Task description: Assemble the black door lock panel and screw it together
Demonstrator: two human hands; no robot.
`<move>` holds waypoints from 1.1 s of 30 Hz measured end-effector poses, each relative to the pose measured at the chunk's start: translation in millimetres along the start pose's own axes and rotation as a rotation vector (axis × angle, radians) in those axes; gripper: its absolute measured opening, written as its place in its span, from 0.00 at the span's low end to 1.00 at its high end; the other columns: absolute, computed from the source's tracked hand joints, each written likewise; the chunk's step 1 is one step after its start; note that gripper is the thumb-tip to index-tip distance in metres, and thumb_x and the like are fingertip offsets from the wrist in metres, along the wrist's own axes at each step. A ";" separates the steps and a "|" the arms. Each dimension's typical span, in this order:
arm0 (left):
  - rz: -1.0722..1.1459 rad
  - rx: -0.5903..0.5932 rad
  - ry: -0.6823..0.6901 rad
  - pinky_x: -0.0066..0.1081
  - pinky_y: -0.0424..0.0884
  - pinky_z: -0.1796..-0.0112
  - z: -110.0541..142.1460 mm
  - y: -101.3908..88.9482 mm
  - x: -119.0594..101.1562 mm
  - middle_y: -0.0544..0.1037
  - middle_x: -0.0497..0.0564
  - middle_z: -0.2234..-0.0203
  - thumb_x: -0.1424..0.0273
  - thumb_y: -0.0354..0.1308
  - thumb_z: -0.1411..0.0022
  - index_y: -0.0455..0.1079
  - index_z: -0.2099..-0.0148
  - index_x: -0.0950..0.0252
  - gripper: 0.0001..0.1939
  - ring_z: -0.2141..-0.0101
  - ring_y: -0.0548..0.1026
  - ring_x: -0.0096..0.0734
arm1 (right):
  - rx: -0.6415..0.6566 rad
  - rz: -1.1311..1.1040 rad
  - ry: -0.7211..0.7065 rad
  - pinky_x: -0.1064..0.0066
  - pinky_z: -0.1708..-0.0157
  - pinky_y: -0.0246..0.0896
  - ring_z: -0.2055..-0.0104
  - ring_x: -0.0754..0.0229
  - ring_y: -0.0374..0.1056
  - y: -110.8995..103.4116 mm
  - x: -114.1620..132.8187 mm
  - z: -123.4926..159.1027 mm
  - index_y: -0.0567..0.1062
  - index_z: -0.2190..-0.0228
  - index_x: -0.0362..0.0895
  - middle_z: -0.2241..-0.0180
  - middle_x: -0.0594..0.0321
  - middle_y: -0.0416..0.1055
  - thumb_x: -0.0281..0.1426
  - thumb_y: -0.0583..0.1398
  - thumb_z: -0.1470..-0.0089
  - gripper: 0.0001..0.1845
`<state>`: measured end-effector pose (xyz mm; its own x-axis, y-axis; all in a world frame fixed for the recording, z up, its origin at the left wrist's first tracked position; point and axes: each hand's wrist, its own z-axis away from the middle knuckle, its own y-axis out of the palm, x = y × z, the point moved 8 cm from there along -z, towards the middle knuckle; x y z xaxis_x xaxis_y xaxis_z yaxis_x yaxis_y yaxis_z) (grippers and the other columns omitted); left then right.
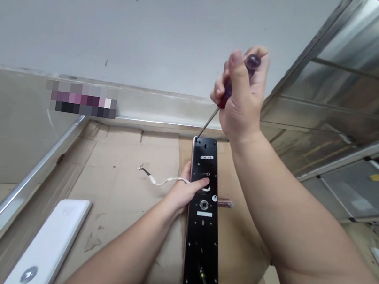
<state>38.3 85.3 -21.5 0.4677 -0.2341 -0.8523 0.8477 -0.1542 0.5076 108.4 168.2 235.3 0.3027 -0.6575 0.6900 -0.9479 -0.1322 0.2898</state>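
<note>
- A white slab (53, 240) lies left on the cardboard-covered worktop (127, 151).
- The long black panel (201, 246) stretches away over the worktop's middle.
- The left hand (185, 191) grips its left side, thumb on top, beside a white cable (164, 182).
- The right hand (243, 88) wraps a screwdriver (226, 95), its tip at the panel's far left corner.

Panel (205, 229) is blk, screwdriver hndl (226, 94) prob purple

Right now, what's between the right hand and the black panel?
In the head view, the screwdriver shaft runs from the right hand to the black panel.
</note>
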 end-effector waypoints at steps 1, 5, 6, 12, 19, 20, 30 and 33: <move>0.003 0.001 -0.003 0.45 0.69 0.43 0.3 0.3 -0.2 0.76 0.55 0.44 0.69 0.70 0.45 0.64 0.39 0.57 0.33 0.45 0.75 0.45 | -0.005 0.031 -0.013 0.70 0.80 0.54 0.77 0.64 0.59 -0.5 0.4 0.7 0.62 0.68 0.55 0.70 0.71 0.65 0.50 0.67 0.49 0.21; 0.022 0.007 -0.021 0.45 0.71 0.46 1.9 2.2 -0.8 0.77 0.56 0.46 0.69 0.70 0.44 0.64 0.40 0.58 0.32 0.48 0.77 0.45 | -0.003 0.169 -0.020 0.69 0.78 0.60 0.71 0.60 0.66 -6.2 0.2 -1.0 0.65 0.69 0.55 0.71 0.68 0.67 0.55 0.67 0.51 0.22; 0.024 0.004 -0.027 0.45 0.71 0.46 2.2 2.3 -0.7 0.77 0.56 0.45 0.69 0.70 0.44 0.64 0.39 0.58 0.32 0.48 0.77 0.45 | -0.001 0.173 -0.013 0.69 0.78 0.60 0.71 0.60 0.67 -7.2 -0.3 -1.4 0.67 0.68 0.55 0.71 0.67 0.67 0.56 0.68 0.53 0.23; 0.049 0.008 -0.029 0.47 0.71 0.45 2.4 2.4 0.5 0.77 0.56 0.45 0.69 0.70 0.45 0.63 0.39 0.57 0.33 0.48 0.77 0.44 | 0.006 0.087 0.002 0.66 0.78 0.58 0.73 0.57 0.67 -4.4 -0.8 0.4 0.72 0.63 0.58 0.75 0.66 0.68 0.62 0.62 0.52 0.26; 0.047 0.007 -0.014 0.46 0.68 0.42 1.3 1.4 -0.7 0.76 0.56 0.44 0.70 0.71 0.47 0.64 0.40 0.57 0.33 0.46 0.75 0.45 | -0.064 0.018 -0.034 0.67 0.82 0.42 0.81 0.63 0.50 -5.9 -0.3 1.5 0.65 0.66 0.60 0.76 0.73 0.65 0.54 0.65 0.51 0.20; 0.049 0.005 -0.020 0.46 0.69 0.43 1.1 1.1 0.2 0.76 0.56 0.44 0.70 0.71 0.47 0.64 0.40 0.57 0.34 0.46 0.75 0.45 | -0.058 0.017 -0.051 0.67 0.81 0.42 0.80 0.62 0.50 -6.0 0.7 0.9 0.65 0.66 0.61 0.76 0.73 0.66 0.53 0.66 0.51 0.19; 0.040 -0.004 -0.021 0.45 0.70 0.44 1.0 -0.2 2.4 0.77 0.56 0.45 0.68 0.71 0.47 0.64 0.39 0.57 0.35 0.47 0.76 0.45 | 0.036 0.005 0.093 0.66 0.82 0.46 0.80 0.60 0.58 -5.5 -9.1 -11.3 0.71 0.65 0.56 0.80 0.69 0.62 0.68 0.56 0.52 0.31; 0.040 0.011 -0.017 0.44 0.70 0.44 1.5 1.7 0.2 0.77 0.55 0.45 0.69 0.71 0.46 0.65 0.40 0.58 0.32 0.46 0.76 0.44 | 0.077 -0.022 0.155 0.68 0.84 0.39 0.84 0.63 0.48 2.1 -11.6 -8.2 0.68 0.67 0.56 0.82 0.73 0.57 0.69 0.54 0.51 0.30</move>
<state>39.4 83.5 -20.6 0.4969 -0.2568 -0.8290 0.8255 -0.1550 0.5428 103.7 181.7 233.3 0.3298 -0.5325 0.7796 -0.9438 -0.2056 0.2589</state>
